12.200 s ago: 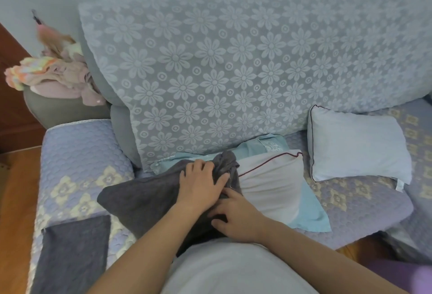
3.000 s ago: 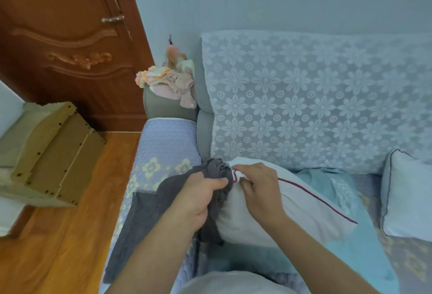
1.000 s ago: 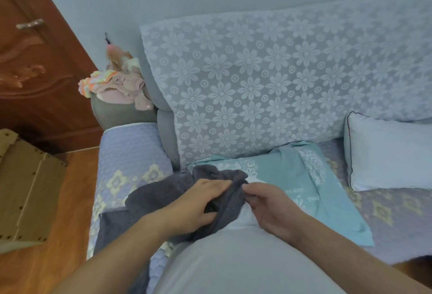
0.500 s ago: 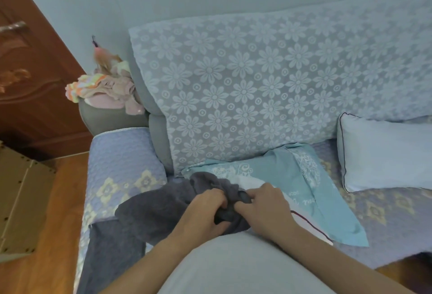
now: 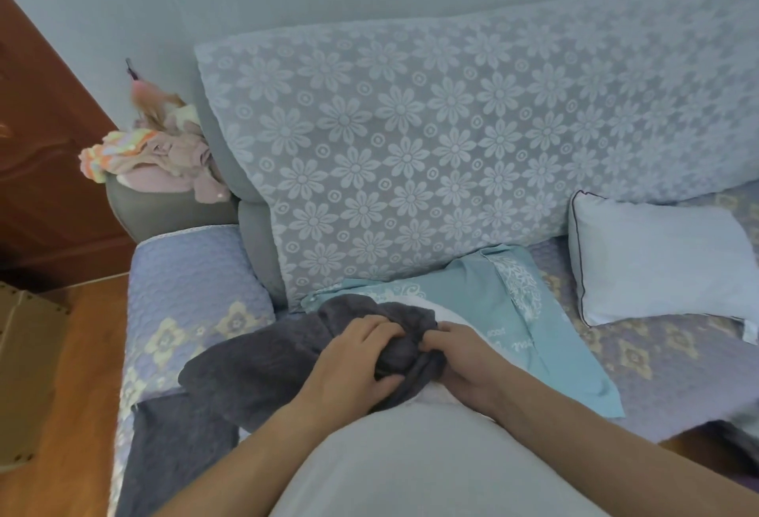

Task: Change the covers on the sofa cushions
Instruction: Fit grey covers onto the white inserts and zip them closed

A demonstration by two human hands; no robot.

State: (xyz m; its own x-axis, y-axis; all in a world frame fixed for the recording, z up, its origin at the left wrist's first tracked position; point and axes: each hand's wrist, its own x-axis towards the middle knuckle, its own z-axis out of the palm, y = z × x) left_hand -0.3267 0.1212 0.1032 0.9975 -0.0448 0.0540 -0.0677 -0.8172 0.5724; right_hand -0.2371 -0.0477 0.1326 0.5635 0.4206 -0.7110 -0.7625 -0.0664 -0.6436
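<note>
A dark grey cushion cover (image 5: 254, 368) lies bunched on the sofa seat in front of me. My left hand (image 5: 353, 364) grips its gathered opening. My right hand (image 5: 460, 360) pinches the same bunched edge from the right, over a white cushion insert (image 5: 445, 317) that mostly hides under the grey cloth and my hands. A teal cover (image 5: 530, 323) lies flat beneath the insert. A second white cushion (image 5: 657, 266) with dark piping rests on the seat at the right.
A big back cushion in flowered lace (image 5: 451, 155) leans against the wall. Crumpled pink clothes (image 5: 164, 155) sit on the grey armrest. Another grey cloth (image 5: 172, 455) hangs over the seat's front. A brown door (image 5: 45, 155) and wooden floor are at the left.
Both hands stay bunched on the grey cover's opening. The grey cloth has come further over the white insert, so less of the white shows. The view has shifted slightly.
</note>
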